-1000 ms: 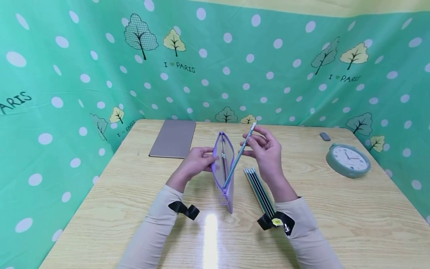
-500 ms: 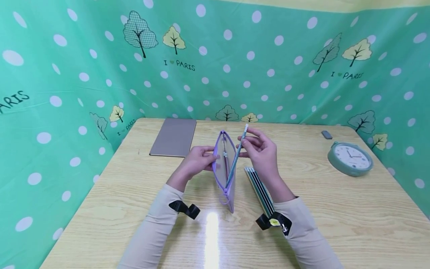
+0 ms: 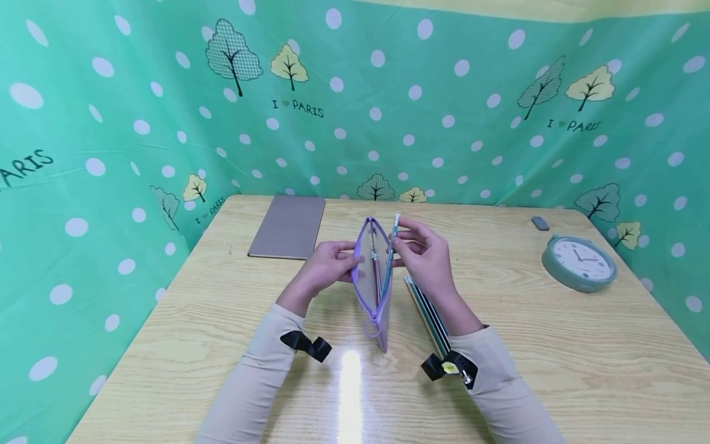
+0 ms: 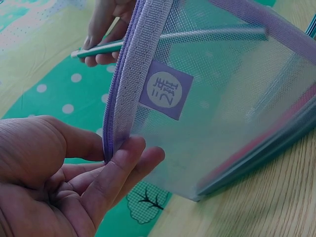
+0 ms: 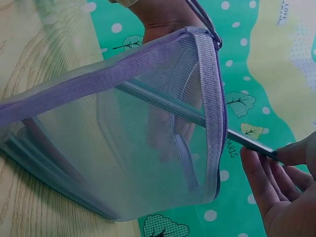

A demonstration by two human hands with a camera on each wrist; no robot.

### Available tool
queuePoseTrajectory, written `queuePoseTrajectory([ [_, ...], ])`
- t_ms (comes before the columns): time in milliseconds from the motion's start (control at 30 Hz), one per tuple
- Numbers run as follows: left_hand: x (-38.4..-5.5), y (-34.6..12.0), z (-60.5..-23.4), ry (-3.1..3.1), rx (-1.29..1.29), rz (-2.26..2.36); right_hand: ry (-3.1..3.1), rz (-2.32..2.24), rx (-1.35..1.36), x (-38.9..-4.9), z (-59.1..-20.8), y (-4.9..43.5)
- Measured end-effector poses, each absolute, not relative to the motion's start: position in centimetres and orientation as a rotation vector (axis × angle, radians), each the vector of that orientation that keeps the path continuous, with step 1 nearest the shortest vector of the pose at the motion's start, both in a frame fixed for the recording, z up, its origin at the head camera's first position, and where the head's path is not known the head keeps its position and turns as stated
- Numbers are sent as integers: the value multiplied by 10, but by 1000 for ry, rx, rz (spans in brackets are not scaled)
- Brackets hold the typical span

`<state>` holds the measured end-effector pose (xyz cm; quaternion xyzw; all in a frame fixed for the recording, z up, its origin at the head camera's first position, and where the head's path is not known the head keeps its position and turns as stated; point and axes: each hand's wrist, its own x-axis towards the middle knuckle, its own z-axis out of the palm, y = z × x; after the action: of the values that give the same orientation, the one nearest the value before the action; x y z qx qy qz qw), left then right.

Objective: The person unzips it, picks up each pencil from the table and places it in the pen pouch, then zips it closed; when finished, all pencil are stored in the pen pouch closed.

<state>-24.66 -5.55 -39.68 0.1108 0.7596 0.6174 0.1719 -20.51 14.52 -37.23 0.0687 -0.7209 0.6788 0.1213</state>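
A purple-edged mesh pencil pouch stands over the table with its zipped mouth spread apart. My left hand pinches the pouch's left rim between thumb and fingers, as the left wrist view shows by the square label. My right hand pinches a green pencil near its white-tipped end. Through the mesh in the right wrist view, the pencil's other end lies inside the pouch, slanted. Several pencils, one of them reddish, lie along the pouch's bottom.
More green-and-black pencils lie in a row on the table, partly under my right wrist. A grey notebook lies at the back left. A round green clock and a small grey eraser-like block are at the right.
My right hand has moved left and slightly down, bringing the pencil deeper into the pouch and more upright. My left hand keeps its pinch on the rim.
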Motion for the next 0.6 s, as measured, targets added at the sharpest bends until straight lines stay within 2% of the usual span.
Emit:
queuePoseTrajectory([
  [600, -247, -53, -395, 2157, 296, 1750, -2221, 1881, 225, -205, -375, 143],
])
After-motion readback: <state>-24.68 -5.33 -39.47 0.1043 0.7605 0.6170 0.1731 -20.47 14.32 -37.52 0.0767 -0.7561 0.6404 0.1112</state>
